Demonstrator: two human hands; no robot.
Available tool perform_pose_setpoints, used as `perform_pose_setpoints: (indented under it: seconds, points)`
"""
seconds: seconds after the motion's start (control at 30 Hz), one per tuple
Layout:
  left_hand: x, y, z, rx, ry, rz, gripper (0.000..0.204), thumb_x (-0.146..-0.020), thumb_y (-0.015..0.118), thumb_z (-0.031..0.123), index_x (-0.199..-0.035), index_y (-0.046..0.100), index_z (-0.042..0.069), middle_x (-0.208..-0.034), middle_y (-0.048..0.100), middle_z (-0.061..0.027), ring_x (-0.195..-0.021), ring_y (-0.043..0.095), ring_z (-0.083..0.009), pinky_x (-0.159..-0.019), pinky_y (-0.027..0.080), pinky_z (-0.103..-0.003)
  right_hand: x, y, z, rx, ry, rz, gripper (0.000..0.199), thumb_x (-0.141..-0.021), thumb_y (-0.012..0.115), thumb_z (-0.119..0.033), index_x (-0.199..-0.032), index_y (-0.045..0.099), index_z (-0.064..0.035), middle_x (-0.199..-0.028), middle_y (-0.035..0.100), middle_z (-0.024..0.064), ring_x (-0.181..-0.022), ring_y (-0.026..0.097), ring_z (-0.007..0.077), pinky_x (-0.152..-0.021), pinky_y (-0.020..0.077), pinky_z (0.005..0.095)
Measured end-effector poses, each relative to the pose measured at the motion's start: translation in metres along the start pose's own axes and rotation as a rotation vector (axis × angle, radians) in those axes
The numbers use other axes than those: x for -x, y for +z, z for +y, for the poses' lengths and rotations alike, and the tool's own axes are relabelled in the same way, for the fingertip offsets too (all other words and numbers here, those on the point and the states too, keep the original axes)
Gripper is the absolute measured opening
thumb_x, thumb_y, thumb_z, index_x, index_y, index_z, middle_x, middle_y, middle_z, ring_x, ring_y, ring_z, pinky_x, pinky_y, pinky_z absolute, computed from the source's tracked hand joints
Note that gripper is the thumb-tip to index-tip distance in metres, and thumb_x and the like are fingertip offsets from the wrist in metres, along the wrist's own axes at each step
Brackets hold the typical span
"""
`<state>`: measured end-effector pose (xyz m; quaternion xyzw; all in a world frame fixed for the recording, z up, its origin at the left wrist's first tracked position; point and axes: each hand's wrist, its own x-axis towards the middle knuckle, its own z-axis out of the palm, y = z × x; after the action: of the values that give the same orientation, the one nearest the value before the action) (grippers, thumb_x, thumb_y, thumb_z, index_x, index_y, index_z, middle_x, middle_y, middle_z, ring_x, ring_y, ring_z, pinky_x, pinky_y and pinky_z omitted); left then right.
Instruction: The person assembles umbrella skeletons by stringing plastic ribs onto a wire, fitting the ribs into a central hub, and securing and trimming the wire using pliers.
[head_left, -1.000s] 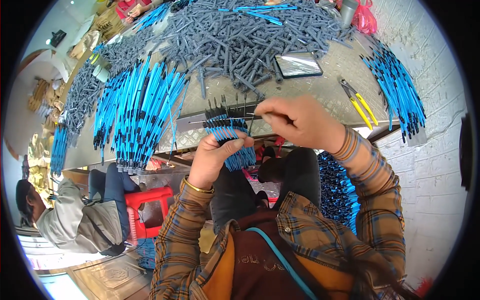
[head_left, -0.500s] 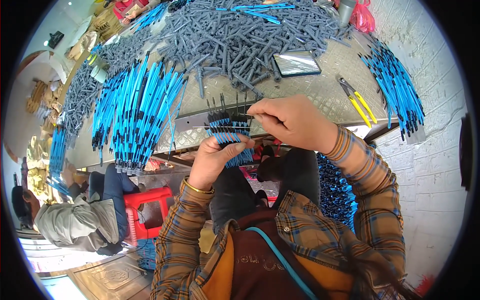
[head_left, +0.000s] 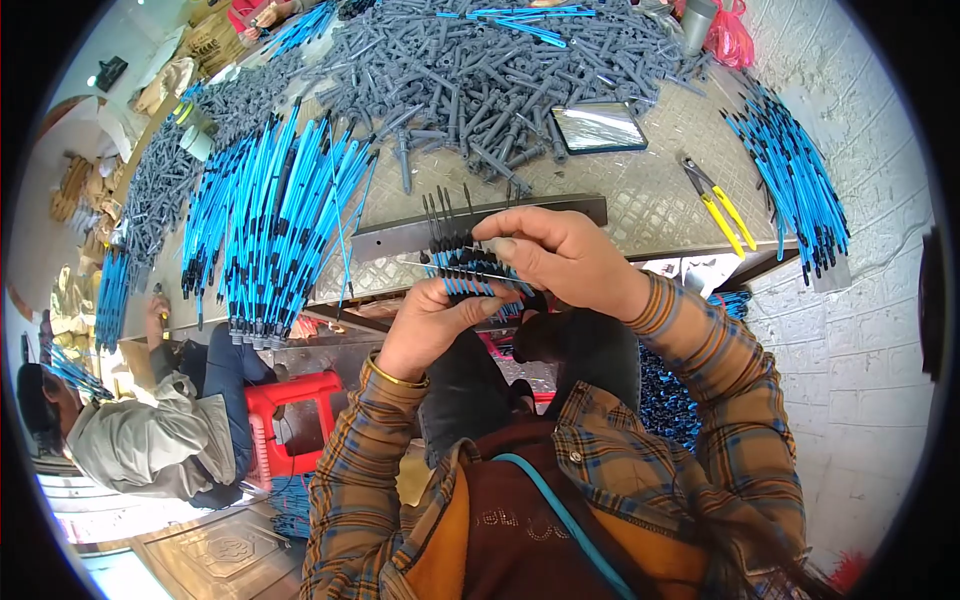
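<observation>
My left hand (head_left: 437,322) is closed round a bundle of thin blue rods with black sleeves (head_left: 470,284), held over my lap at the table's near edge. Dark, thin tips stand up from the bundle's far end, and a thin pale strip lies across it. My right hand (head_left: 565,258) is at the bundle's upper right, thumb and fingers pinched together by the black parts. What sits between those fingertips is hidden. Just beyond both hands, a flat metal bar (head_left: 385,240) lies along the table edge.
A large heap of grey plastic tubes (head_left: 480,85) covers the far table (head_left: 660,205). Blue rod bundles lie left (head_left: 280,230) and right (head_left: 790,180). Yellow-handled pliers (head_left: 722,208) and a dark-edged flat panel (head_left: 598,128) lie to the right. A co-worker (head_left: 150,430) sits left beside a red stool (head_left: 300,400).
My right hand has come down and slightly left, closer over the bundle, uncovering more of the metal bar. The bundle has shifted slightly right. The co-worker's arm at left has moved.
</observation>
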<state>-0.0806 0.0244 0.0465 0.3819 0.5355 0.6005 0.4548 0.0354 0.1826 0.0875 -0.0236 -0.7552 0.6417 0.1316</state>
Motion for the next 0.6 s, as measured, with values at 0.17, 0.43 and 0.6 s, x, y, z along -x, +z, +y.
perform_pose_setpoints:
  seconds: [0.17, 0.43, 0.6]
  points:
    - [0.0, 0.0, 0.003, -0.019, -0.009, -0.004, 0.015, -0.083, 0.059, 0.005, -0.098, 0.064, 0.004, -0.093, 0.064, -0.0006, -0.077, 0.052, -0.0042, -0.068, 0.042, -0.019, -0.001, -0.008, -0.011, 0.19, -0.056, -0.049, 0.025, -0.087, 0.053, -0.015, -0.108, 0.054, -0.0019, -0.063, 0.053, -0.0032, -0.053, 0.047, 0.0017, -0.05, 0.0376, 0.0189]
    - [0.002, 0.001, 0.004, -0.012, 0.01, -0.021, 0.017, -0.083, 0.058, 0.002, -0.099, 0.063, 0.003, -0.092, 0.064, -0.0001, -0.08, 0.053, -0.0049, -0.07, 0.044, -0.021, -0.003, -0.008, -0.019, 0.544, -0.183, -0.09, 0.025, -0.083, 0.056, -0.013, -0.105, 0.053, -0.0034, -0.057, 0.056, 0.004, -0.051, 0.058, 0.0133, -0.046, 0.0398, 0.027]
    - [0.0, 0.0, -0.001, -0.019, 0.041, -0.018, 0.016, -0.083, 0.058, 0.001, -0.098, 0.063, 0.002, -0.092, 0.064, 0.0, -0.082, 0.054, -0.0055, -0.073, 0.045, -0.022, -0.004, 0.001, -0.002, 0.635, -0.226, -0.025, 0.036, -0.079, 0.057, -0.011, -0.113, 0.047, -0.0059, -0.057, 0.055, 0.0058, -0.052, 0.056, 0.023, -0.048, 0.0412, 0.0336]
